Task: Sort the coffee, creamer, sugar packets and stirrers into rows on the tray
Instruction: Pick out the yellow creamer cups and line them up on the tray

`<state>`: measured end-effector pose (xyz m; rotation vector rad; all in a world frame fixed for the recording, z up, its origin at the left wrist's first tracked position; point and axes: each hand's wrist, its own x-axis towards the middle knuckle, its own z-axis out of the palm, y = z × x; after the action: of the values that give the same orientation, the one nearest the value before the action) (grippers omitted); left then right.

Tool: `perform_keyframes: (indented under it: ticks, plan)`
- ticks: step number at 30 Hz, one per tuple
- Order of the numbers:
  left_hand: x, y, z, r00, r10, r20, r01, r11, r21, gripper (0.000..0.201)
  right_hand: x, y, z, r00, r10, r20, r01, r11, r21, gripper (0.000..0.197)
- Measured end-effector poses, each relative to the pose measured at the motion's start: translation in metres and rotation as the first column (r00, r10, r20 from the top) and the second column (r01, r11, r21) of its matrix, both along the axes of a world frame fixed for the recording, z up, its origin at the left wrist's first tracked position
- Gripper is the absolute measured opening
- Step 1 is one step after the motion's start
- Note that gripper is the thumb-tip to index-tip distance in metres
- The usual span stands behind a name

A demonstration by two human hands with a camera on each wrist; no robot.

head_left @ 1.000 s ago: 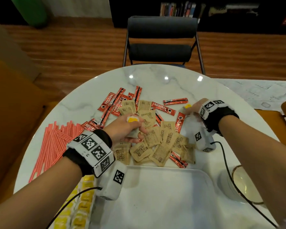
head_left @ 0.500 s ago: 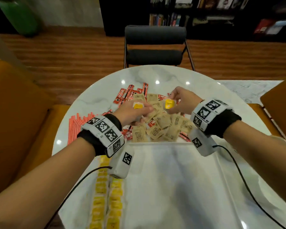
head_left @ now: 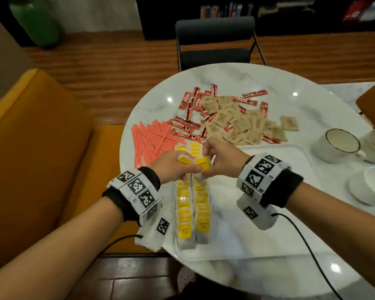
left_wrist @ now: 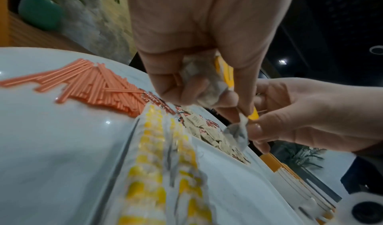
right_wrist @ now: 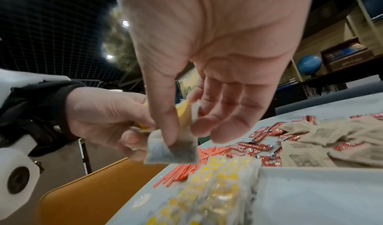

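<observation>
My left hand and right hand each pinched a yellow-lidded creamer cup above the white tray's left rows, ready to extend them.

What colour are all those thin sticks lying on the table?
The thin plastic stirrer sticks are orange-red, piled on the white marble table; the head view shows them best.
</observation>
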<state>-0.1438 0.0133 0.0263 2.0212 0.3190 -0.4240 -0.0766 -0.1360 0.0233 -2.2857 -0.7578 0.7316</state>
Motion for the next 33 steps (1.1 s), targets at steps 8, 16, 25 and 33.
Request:
perform_keyframes:
  ticks: [8, 16, 25, 33]
  plan:
    - [-0.049, -0.001, -0.008, 0.993, -0.097, -0.064, 0.093, 0.994, -0.065, 0.013, -0.048, -0.017, -0.008, 0.960, -0.101, -0.262, 0.132, 0.986, 0.102, 0.018]
    - [-0.078, -0.012, -0.030, 0.961, -0.242, -0.135, 0.241, 0.970, -0.025, 0.013, -0.081, -0.032, -0.025, 0.926, -0.053, -0.373, 0.048, 0.999, -0.024, 0.018]
    - [-0.093, -0.015, -0.046, 0.955, -0.286, -0.082, 0.298, 0.927, 0.227, 0.010, -0.099, -0.036, -0.052, 0.916, -0.116, -0.385, 0.040, 0.979, -0.200, 0.020]
    - [-0.100, -0.034, -0.043, 0.873, -0.463, -0.151, 0.455, 0.665, 0.592, 0.032, -0.099, -0.035, -0.054, 0.978, -0.117, -0.174, 0.086, 0.981, -0.176, 0.009]
